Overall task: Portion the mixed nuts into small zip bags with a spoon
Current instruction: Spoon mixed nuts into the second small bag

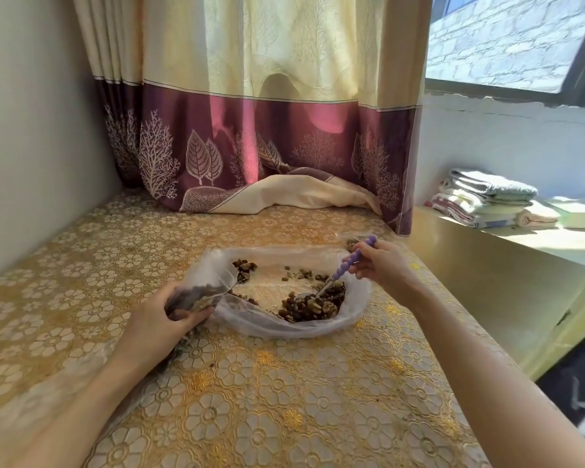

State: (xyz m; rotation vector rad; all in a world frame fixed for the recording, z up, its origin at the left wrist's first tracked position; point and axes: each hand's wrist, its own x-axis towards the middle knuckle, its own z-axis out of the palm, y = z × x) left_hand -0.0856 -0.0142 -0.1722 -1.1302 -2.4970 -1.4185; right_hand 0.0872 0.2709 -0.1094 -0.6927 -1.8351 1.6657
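A large clear plastic bag [355,315] lies open on the table, with mixed nuts [313,305] heaped in its near right part and a few scattered further back. My right hand [382,261] grips a spoon with a purple beaded handle [352,260]; its bowl is dug into the heap. My left hand [169,315] holds a small zip bag [200,292] partly filled with nuts, its mouth turned toward the big bag's left edge.
The table wears a gold floral lace cloth [250,400]. A purple and cream curtain [250,146] hangs at the back, its hem resting on the table. Another small bag with nuts [352,243] lies behind my right hand. Folded towels [487,197] sit on the sill to the right.
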